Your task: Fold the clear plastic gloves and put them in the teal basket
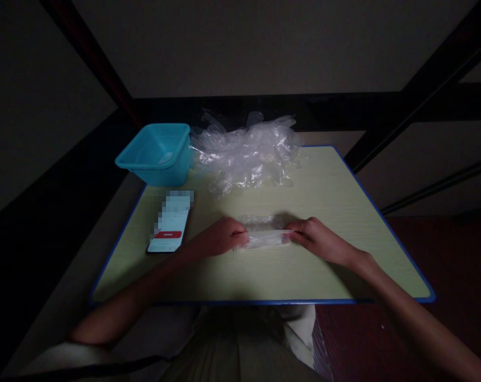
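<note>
In the head view, taking the middle of the tabletop (336, 191) as the clock's centre, you are working with one piece of thin clear plastic (263, 239), which is lying just below that centre, between your two hands. One heap of similar clear plastic pieces (252, 151) is spreading at 12 o'clock; they are overlapping too much for you to count, and some are showing finger-like ends. One turquoise tub (177, 170) is standing upright at 10 o'clock, just beside the heap. One phone (171, 220) is lying at 9 o'clock, its screen glowing, near your left forearm.

Your left hand (226, 237) is closing in a loose fist around the plastic's 9 o'clock end, knuckles upward, the forearm slanting in from 8 o'clock. Your right hand (314, 239) is pinching the 3 o'clock end between thumb and fingers, the wrist bending, the forearm slanting in from 4 o'clock. Between them, one edge of the plastic is running nearly straight.
</note>
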The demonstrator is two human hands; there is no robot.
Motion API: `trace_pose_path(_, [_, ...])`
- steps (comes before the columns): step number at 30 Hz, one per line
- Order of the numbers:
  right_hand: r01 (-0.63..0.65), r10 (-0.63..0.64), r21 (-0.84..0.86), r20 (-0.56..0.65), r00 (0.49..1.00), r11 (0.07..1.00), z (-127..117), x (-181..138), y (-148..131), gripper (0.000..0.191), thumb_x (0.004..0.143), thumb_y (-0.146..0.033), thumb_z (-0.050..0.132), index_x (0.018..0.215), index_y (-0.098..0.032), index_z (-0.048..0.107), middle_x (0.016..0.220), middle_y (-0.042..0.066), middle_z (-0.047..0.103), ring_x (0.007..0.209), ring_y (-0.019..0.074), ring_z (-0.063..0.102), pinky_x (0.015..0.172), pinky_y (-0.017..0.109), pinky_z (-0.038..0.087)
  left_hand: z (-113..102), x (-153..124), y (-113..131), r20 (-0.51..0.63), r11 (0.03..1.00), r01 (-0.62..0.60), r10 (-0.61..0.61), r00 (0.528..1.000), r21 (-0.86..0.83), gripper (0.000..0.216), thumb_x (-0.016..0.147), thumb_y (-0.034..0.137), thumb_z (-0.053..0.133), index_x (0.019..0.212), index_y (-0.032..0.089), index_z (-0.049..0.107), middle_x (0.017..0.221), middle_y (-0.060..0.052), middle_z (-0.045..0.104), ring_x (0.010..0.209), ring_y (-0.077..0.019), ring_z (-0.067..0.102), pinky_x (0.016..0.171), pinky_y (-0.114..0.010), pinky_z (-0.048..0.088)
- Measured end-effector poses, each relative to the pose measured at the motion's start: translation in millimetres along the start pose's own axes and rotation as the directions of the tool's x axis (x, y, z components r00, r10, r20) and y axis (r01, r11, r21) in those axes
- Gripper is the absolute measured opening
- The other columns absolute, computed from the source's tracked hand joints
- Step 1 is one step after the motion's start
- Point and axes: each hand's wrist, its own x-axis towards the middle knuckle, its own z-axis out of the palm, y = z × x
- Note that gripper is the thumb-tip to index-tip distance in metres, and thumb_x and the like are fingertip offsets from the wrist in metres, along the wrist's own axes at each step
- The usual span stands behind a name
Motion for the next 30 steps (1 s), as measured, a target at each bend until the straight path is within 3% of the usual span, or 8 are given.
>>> trace_pose_path(3, [-0.051, 0.054, 0.071, -0.028, 0.998, 0.996, 3.9, 5.6, 4.0, 0.031, 0.088, -0.022, 0.043, 0.062, -0.018, 0.057, 0.050, -0.004, 0.048, 0.046, 0.0095, 0.043, 0.047, 0.023, 0.033, -4.3, 10.8, -11.5, 0.061, 0.996, 0.029, -0.024, 0.998, -0.088, 0.026, 0.076, 0.023, 0.050, 0.056, 0.011, 0.060, 0.047, 0.002, 0.052, 0.045, -0.0085, 0.044, 0.044, -0.018, 0.028])
trace_pose_path(8, [-0.160, 0.182, 0.148, -0.149, 0.972, 0.976, 16.0, 8.8, 8.4, 0.031, 0.084, -0.022, 0.044, 0.056, -0.017, 0.056, 0.047, -0.003, 0.050, 0.044, 0.0098, 0.042, 0.044, 0.023, 0.030, -6.7, 22.3, -22.8, 0.128, 0.983, 0.066, -0.044, 0.991, -0.169, 0.023, 0.075, 0.022, 0.050, 0.061, 0.010, 0.064, 0.055, -0.003, 0.064, 0.052, -0.0126, 0.058, 0.049, -0.019, 0.042])
trace_pose_path(16, [-0.241, 0.277, 0.171, -0.230, 0.933, 0.955, 23.0, 7.5, 2.0, 0.025, 0.082, -0.025, 0.044, 0.063, -0.016, 0.058, 0.053, 0.002, 0.059, 0.047, 0.0121, 0.050, 0.048, 0.024, 0.035, -11.1, 16.2, -21.2, 0.101, 0.973, 0.103, -0.083, 0.991, -0.208, 0.027, 0.074, 0.027, 0.054, 0.051, 0.013, 0.056, 0.047, 0.002, 0.057, 0.047, -0.0098, 0.054, 0.047, -0.018, 0.038])
trace_pose_path(22, [-0.331, 0.362, 0.155, -0.270, 0.892, 0.931, 28.9, 6.3, -1.4, 0.021, 0.081, -0.027, 0.043, 0.068, -0.017, 0.057, 0.056, 0.003, 0.061, 0.049, 0.0140, 0.053, 0.051, 0.026, 0.037, -11.5, 10.9, -24.4, 0.122, 0.941, 0.175, -0.145, 0.982, -0.289, 0.018, 0.072, 0.030, 0.056, 0.065, 0.014, 0.058, 0.057, -0.001, 0.064, 0.054, -0.0125, 0.061, 0.052, -0.020, 0.043])
trace_pose_path(26, [-0.359, 0.382, 0.131, -0.296, 0.876, 0.924, 31.9, 6.0, -2.4, 0.021, 0.080, -0.027, 0.042, 0.076, -0.016, 0.059, 0.059, 0.005, 0.063, 0.052, 0.0154, 0.055, 0.053, 0.027, 0.037, -12.4, 5.2, -26.2, 0.124, 0.931, 0.157, -0.122, 0.985, -0.330, 0.017, 0.068, 0.030, 0.059, 0.064, 0.014, 0.056, 0.059, -0.001, 0.065, 0.055, -0.0124, 0.061, 0.054, -0.020, 0.042])
trace_pose_path(30, [-0.403, 0.420, 0.122, -0.323, 0.848, 0.907, 34.6, 6.7, -4.1, 0.024, 0.080, -0.026, 0.043, 0.092, -0.014, 0.060, 0.059, 0.003, 0.063, 0.049, 0.0155, 0.053, 0.051, 0.027, 0.035, -9.4, -1.2, -27.4, 0.047, 0.927, 0.168, -0.162, 0.986, -0.335, 0.021, 0.061, 0.028, 0.064, 0.074, 0.015, 0.055, 0.058, -0.001, 0.066, 0.056, -0.0156, 0.062, 0.054, -0.022, 0.042])
